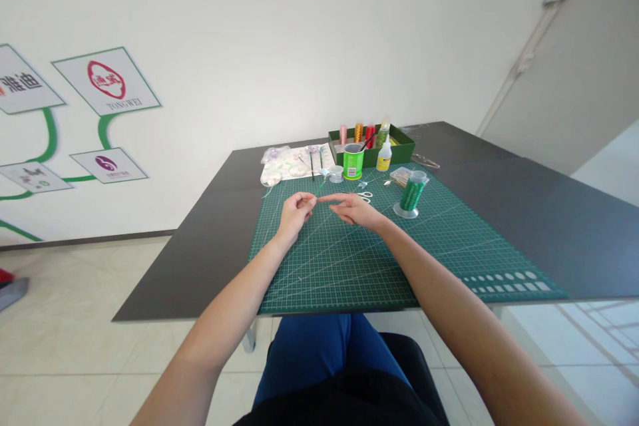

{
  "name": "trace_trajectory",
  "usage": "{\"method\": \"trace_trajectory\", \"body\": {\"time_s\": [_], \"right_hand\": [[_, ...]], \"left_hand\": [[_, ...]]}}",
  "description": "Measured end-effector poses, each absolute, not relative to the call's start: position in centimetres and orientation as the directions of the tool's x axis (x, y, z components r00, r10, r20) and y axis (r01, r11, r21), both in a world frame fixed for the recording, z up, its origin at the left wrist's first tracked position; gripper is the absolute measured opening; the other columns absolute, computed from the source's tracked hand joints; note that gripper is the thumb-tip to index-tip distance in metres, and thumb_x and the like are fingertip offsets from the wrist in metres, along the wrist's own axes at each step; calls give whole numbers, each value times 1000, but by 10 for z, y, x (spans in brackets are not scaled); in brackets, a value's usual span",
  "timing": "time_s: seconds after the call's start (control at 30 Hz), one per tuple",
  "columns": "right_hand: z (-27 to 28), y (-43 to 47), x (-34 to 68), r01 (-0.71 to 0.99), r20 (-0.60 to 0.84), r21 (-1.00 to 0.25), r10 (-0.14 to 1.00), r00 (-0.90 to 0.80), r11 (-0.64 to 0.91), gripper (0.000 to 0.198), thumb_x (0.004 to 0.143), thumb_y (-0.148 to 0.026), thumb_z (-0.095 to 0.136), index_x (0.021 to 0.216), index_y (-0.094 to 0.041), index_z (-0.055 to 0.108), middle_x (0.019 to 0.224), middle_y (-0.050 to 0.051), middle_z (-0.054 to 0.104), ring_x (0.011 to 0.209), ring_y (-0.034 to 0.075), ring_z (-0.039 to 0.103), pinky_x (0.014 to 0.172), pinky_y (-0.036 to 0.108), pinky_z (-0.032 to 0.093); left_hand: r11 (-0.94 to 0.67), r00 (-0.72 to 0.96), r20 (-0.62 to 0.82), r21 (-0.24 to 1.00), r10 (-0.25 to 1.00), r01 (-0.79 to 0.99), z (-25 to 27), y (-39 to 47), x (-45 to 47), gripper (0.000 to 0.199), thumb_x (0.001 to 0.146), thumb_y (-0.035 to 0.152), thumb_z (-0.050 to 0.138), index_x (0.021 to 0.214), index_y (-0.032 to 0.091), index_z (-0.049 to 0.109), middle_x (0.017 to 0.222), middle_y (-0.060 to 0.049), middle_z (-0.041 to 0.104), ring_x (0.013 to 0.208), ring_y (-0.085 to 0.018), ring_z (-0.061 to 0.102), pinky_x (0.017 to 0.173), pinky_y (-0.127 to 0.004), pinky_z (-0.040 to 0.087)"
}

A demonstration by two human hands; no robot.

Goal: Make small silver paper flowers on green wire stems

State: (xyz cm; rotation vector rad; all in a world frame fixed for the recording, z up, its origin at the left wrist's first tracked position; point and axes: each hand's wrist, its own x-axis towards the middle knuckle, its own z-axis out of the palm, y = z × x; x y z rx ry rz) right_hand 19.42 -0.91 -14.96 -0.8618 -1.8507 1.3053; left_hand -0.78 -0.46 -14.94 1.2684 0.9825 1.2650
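Observation:
My left hand (298, 213) is over the green cutting mat (344, 266), thumb and fingers pinched together. Whatever lies in the pinch is too small to make out. My right hand (355, 208) stretches its index finger towards the left fingertips, the other fingers loosely bent. Just beyond the fingertips shows a thin green stem (323, 182) with a pale top; whether it is held or lies on the mat, I cannot tell. White-handled scissors (366, 196) lie behind my right hand, partly hidden by it. To its right stands a spool of green thread (411, 194).
Behind the hands stand a green tin (353, 165), a glue bottle (384, 156) and a green box (407, 145) with several coloured thread spools. A white cloth (289, 165) with small pieces lies at the back left. A clear case (401, 177) sits beside the green spool.

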Motion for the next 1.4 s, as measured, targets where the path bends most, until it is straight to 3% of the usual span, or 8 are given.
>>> {"method": "trace_trajectory", "body": {"time_s": [0.73,1.4], "right_hand": [[-149,-10,196,75,184,-964,847,-499,254,62,92,-40,59,143,-5,59,41,-12,35,40,7,27,45,22,21],[-154,-7,196,69,198,-963,857,-476,260,56,92,-40,60,135,-6,65,43,-12,35,40,7,28,44,22,23]], "left_hand": [[-160,104,174,979,979,-130,-149,-5,-8,34,69,43,82,84,14,71,68,0,60,53,-7,46,47,-21,30],[-178,109,189,978,976,-108,-147,-6,-8,35,67,42,85,81,15,68,61,2,56,51,-8,44,47,-21,31]]}}
